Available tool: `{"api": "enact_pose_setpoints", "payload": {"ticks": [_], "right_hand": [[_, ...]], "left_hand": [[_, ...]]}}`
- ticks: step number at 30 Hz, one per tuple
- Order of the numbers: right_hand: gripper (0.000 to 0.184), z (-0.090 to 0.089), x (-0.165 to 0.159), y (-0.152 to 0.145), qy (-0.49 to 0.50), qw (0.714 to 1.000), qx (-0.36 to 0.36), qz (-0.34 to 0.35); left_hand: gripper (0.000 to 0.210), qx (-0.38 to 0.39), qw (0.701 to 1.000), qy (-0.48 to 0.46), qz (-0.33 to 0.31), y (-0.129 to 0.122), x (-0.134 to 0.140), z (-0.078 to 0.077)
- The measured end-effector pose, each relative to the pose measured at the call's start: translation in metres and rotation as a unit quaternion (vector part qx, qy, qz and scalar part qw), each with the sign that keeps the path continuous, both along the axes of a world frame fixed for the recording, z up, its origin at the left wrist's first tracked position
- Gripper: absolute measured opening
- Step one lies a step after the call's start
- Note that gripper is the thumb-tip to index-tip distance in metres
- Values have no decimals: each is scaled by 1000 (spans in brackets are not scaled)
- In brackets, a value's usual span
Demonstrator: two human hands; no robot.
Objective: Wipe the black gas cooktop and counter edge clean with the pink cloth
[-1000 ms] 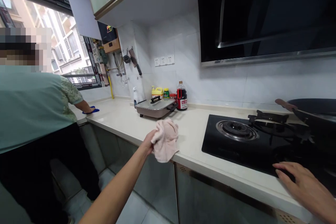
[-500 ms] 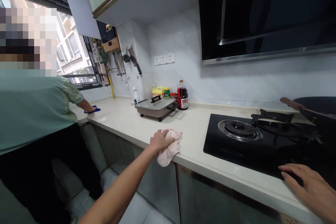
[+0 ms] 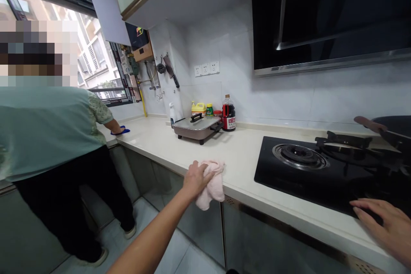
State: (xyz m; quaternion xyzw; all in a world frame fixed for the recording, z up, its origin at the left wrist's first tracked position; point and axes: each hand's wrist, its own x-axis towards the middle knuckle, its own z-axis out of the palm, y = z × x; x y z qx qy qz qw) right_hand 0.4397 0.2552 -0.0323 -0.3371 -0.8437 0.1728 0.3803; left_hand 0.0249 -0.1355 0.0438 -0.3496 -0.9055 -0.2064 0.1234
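Note:
My left hand point(image 3: 196, 179) is closed on a pink cloth point(image 3: 214, 186) and presses it on the white countertop point(image 3: 239, 158). Part of the cloth hangs over the front edge. Beyond it stands an electric pan point(image 3: 195, 132) with a glass lid, its black handle upward. At the lower right, my right hand point(image 3: 383, 222) rests by the front edge of the black gas stove point(image 3: 308, 184). Its fingers are stretched out and hold nothing.
A co-worker point(image 3: 54, 124) stands at the left, one hand on a blue cloth point(image 3: 119, 130). Behind the pan are a dark sauce bottle point(image 3: 228, 113), a yellow jug point(image 3: 199, 108) and a spray bottle point(image 3: 172, 113). A wok point(image 3: 393, 130) sits on the stove's far burner. The range hood point(image 3: 330, 17) hangs above.
My view has turned slightly left. My left hand has drawn the pink cloth a little nearer to the counter's front edge. My right hand stays by the stove.

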Motion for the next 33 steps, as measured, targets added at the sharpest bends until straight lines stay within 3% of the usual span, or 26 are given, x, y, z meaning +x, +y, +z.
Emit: {"api": "enact_pose_setpoints", "payload": {"ticks": [3, 6, 9, 12, 16, 20, 24, 26, 27, 29, 33], "right_hand": [[47, 5, 1, -1, -13, 1000, -6, 10], [48, 15, -4, -13, -15, 1000, 1, 7], [50, 29, -21, -54, 39, 999, 9, 15], [48, 48, -42, -119, 60, 985, -39, 156], [60, 66, -43, -178, 35, 948, -157, 274], [65, 64, 18, -179, 5, 920, -285, 270], [53, 50, 106, -178, 79, 919, -350, 165], [51, 44, 145, -187, 103, 935, -325, 101], [50, 42, 162, -192, 107, 944, -301, 78], [47, 36, 193, -202, 104, 960, -258, 44], [45, 16, 250, -215, 39, 974, -221, -30]], "left_hand": [[44, 34, 998, -32, 34, -44, -15, 3], [46, 66, 995, -72, 14, -60, -15, 6], [50, 92, 987, -101, -88, -38, 19, 5], [53, 109, 957, -141, -229, 5, 79, 4], [54, 137, 882, -220, -392, 59, 164, 5], [70, 154, 811, -303, -477, 101, 233, -1], [112, 120, 639, -548, -526, 136, 294, -28], [103, 90, 587, -624, -508, 150, 325, -44], [88, 75, 587, -632, -501, 156, 339, -50], [53, 53, 616, -603, -503, 165, 365, -58], [15, 78, 678, -488, -544, 174, 403, -48]]}}
